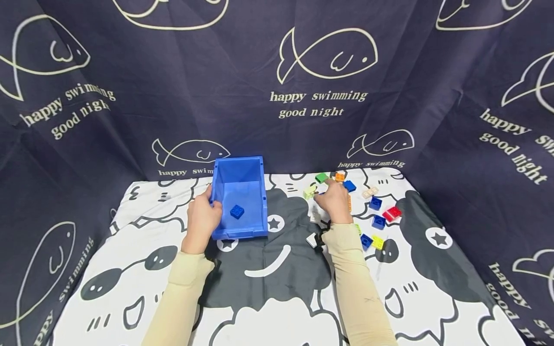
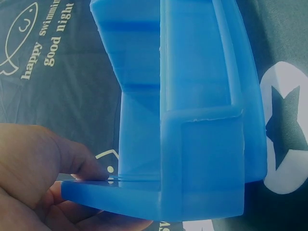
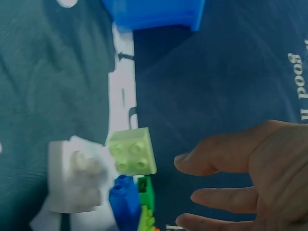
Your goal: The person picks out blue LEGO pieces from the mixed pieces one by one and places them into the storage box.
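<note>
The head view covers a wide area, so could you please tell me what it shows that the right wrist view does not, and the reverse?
Only the head view shows the left hand gripping the wall of the blue bin, the blue brick inside it, and the red brick.

Only the right wrist view shows the open gap between the right hand's thumb and fingers, and clear studs on the white brick.

Both share the right hand, part or all of the bin, the light green brick and the lettered backdrop.

Pale cream sleeves [image 1: 361, 298], loose bunched cuffs [image 1: 189, 270]
</note>
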Demonstrator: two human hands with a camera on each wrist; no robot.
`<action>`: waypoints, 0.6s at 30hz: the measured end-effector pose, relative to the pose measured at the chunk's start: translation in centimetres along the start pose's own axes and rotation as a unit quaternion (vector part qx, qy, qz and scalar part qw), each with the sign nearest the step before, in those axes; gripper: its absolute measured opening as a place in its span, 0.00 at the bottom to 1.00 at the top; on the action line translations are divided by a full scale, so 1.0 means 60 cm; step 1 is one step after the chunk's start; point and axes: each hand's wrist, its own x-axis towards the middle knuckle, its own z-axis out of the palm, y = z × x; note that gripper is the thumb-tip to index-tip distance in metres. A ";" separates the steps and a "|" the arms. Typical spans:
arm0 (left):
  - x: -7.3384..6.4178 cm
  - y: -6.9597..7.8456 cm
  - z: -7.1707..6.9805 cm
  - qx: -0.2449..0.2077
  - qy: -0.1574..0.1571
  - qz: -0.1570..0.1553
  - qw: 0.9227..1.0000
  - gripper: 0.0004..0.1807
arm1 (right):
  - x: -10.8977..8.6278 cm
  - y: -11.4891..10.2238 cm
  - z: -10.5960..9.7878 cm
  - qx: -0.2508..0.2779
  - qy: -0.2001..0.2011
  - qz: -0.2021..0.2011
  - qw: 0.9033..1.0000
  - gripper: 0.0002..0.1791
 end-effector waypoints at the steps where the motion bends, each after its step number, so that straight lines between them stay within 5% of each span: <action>1: 0.000 0.001 0.000 0.000 -0.001 0.000 1.000 0.32 | 0.002 0.004 0.004 -0.003 -0.002 -0.001 1.000 0.36; 18: 0.000 0.002 0.007 0.010 0.002 0.001 1.000 0.33 | 0.024 0.032 0.048 -0.010 -0.021 -0.002 1.000 0.33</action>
